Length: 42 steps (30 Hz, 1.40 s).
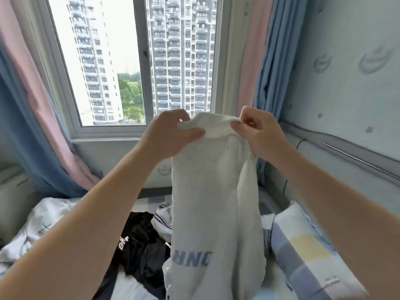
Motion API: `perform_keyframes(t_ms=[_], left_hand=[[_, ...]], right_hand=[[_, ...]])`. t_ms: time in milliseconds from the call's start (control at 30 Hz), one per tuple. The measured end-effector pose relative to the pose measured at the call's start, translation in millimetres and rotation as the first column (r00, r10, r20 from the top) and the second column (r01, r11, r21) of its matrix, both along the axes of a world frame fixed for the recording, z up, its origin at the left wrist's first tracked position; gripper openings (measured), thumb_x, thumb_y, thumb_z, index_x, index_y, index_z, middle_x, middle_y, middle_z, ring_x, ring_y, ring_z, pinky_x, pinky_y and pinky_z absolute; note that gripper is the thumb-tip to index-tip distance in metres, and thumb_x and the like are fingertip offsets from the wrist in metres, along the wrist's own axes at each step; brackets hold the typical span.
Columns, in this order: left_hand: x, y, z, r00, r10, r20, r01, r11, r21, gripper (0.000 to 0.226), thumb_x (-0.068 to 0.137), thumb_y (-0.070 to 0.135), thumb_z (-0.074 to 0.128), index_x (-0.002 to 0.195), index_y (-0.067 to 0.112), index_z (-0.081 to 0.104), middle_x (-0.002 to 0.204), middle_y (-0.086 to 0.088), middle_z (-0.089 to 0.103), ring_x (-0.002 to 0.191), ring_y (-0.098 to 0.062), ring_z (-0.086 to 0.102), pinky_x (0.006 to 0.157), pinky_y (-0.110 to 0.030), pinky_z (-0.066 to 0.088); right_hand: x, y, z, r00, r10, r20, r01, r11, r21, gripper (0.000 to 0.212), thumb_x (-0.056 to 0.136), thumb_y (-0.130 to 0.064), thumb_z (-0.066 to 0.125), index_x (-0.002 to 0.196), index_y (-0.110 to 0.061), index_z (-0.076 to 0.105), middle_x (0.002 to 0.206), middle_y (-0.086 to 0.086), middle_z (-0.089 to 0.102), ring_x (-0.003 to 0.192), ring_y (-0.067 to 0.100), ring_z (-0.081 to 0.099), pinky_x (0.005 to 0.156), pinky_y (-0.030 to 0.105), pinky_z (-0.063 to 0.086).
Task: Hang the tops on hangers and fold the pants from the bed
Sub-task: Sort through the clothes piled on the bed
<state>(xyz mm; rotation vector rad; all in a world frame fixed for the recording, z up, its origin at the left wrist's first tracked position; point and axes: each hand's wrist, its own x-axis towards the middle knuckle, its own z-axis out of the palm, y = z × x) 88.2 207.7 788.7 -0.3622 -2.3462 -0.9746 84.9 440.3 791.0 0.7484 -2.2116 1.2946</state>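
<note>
I hold a white garment point(213, 191) with blue mirrored lettering up in front of the window. My left hand point(171, 133) grips its top edge on the left, and my right hand point(257, 128) pinches the same edge on the right. The cloth hangs straight down over the bed. Below it lie a black garment point(140, 241) with white lettering and a white striped garment point(161, 221). No hanger is in view.
The bed point(303, 245) has a checked pastel sheet, with a white printed duvet point(43, 226) at the left. A window point(134, 61) with pink and blue curtains point(26, 118) is straight ahead. A padded wall with a metal rail point(363, 161) runs along the right.
</note>
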Motion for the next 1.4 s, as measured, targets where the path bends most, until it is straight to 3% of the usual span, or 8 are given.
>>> perform_keyframes(t_ms=[267, 567, 700, 800, 967, 1100, 1200, 1400], left_hand=[[-8.9, -2.2, 51.5, 0.969, -0.247, -0.015, 0.246, 0.961, 0.129, 0.038, 0.093, 0.037, 0.063, 0.07, 0.008, 0.057, 0.058, 0.008, 0.05, 0.054, -0.01, 0.047, 0.055, -0.024, 0.037], [-4.6, 0.1, 93.3, 0.961, -0.122, -0.25, 0.158, 0.979, 0.132, 0.02, 0.097, 0.02, 0.061, 0.082, 0.007, 0.06, 0.055, 0.013, 0.045, 0.05, 0.0, 0.039, 0.05, -0.017, 0.03], [8.6, 13.5, 114.7, 0.918, -0.142, -0.37, 0.175, 0.983, 0.056, 0.016, 0.095, 0.018, 0.062, 0.082, 0.009, 0.064, 0.059, 0.012, 0.048, 0.053, 0.002, 0.044, 0.053, -0.015, 0.033], [14.6, 19.5, 128.9, 0.891, -0.147, -0.429, 0.208, 0.973, 0.099, 0.015, 0.093, 0.017, 0.064, 0.078, 0.012, 0.066, 0.057, 0.013, 0.049, 0.052, 0.003, 0.045, 0.051, -0.013, 0.034], [12.2, 10.9, 141.4, 0.884, -0.141, -0.446, 0.227, 0.963, 0.147, 0.022, 0.091, 0.018, 0.064, 0.07, 0.023, 0.062, 0.052, 0.022, 0.049, 0.05, 0.003, 0.046, 0.048, -0.009, 0.034], [-14.4, -3.6, 124.8, 0.945, -0.011, -0.327, 0.045, 0.994, 0.095, 0.024, 0.094, 0.028, 0.06, 0.072, 0.022, 0.058, 0.06, 0.012, 0.054, 0.053, -0.002, 0.049, 0.051, -0.024, 0.039], [-35.0, -13.9, 98.6, 0.969, 0.068, -0.237, -0.069, 0.998, 0.002, 0.02, 0.098, 0.028, 0.056, 0.084, 0.016, 0.061, 0.086, 0.0, 0.064, 0.081, -0.023, 0.06, 0.074, -0.036, 0.047], [-24.2, 12.1, 48.7, 0.847, -0.358, 0.394, 0.418, 0.905, -0.077, 0.052, 0.084, 0.046, 0.072, 0.127, 0.02, 0.061, 0.124, 0.001, 0.066, 0.112, -0.017, 0.064, 0.095, -0.033, 0.052]], right_hand=[[-8.8, -1.9, 73.7, 0.986, -0.067, -0.15, 0.074, 0.997, 0.038, 0.032, 0.099, -0.023, 0.061, 0.074, -0.016, 0.041, 0.062, -0.004, 0.034, 0.052, 0.006, 0.031, 0.048, 0.013, 0.032], [-12.4, 2.8, 71.2, 0.991, 0.01, 0.135, -0.035, 0.982, 0.188, 0.041, 0.078, -0.042, 0.083, 0.101, -0.02, 0.058, 0.078, 0.002, 0.072, 0.06, 0.013, 0.065, 0.054, 0.02, 0.047], [-27.3, -1.4, 42.0, 0.985, -0.069, 0.156, 0.029, 0.969, 0.244, 0.017, 0.083, -0.024, 0.08, 0.077, -0.016, 0.066, 0.06, -0.012, 0.064, 0.051, 0.001, 0.058, 0.048, 0.012, 0.044], [-38.5, 3.2, 2.5, 0.947, -0.101, 0.306, 0.038, 0.978, 0.207, 0.035, 0.085, -0.014, 0.064, 0.053, -0.02, 0.052, 0.047, -0.01, 0.051, 0.045, 0.008, 0.048, 0.046, 0.024, 0.036], [-52.6, 25.0, -57.2, 0.805, -0.201, 0.558, 0.144, 0.979, 0.144, 0.018, 0.087, -0.012, 0.068, 0.095, 0.004, 0.069, 0.093, 0.022, 0.07, 0.084, 0.036, 0.069, 0.079, 0.047, 0.058], [-55.2, 31.1, -39.5, 0.803, -0.185, 0.567, 0.182, 0.981, 0.063, 0.016, 0.095, -0.017, 0.062, 0.085, -0.005, 0.065, 0.077, 0.008, 0.061, 0.06, 0.01, 0.058, 0.054, 0.019, 0.046], [-49.0, 24.7, -1.6, 0.869, -0.192, 0.456, 0.213, 0.977, 0.005, 0.022, 0.095, -0.012, 0.056, 0.076, 0.0, 0.061, 0.073, 0.01, 0.056, 0.065, 0.018, 0.054, 0.062, 0.027, 0.043], [-17.9, -20.3, 57.4, 0.942, -0.016, 0.334, 0.04, 0.997, -0.065, 0.019, 0.083, -0.026, 0.08, 0.087, -0.01, 0.069, 0.071, -0.002, 0.064, 0.06, 0.008, 0.058, 0.051, 0.022, 0.047]])
